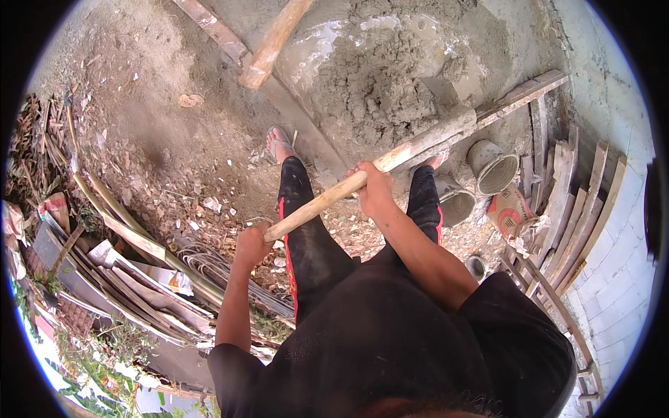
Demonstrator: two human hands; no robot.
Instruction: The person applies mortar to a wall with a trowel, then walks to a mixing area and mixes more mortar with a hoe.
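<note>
Both my hands are closed around the pale wooden handle of a hoe (327, 198), which slants from lower left to upper right across my legs. Around its near end is my left hand (252, 246), beside my left thigh. My right hand (375, 189) grips farther up the shaft, between my knees. The far end, grey with mortar, reaches over the right side of a heap of wet mortar (376, 90); the blade there is partly buried and hard to make out.
Another thick wooden handle (275, 45) juts in at the top. Wooden boards (519, 97) edge the mortar. To the right stand mortar-caked buckets (496, 171), a torn paper sack (510, 212) and planks (578, 209) against a pale block wall (613, 285). Scrap wood (139, 285) lies left.
</note>
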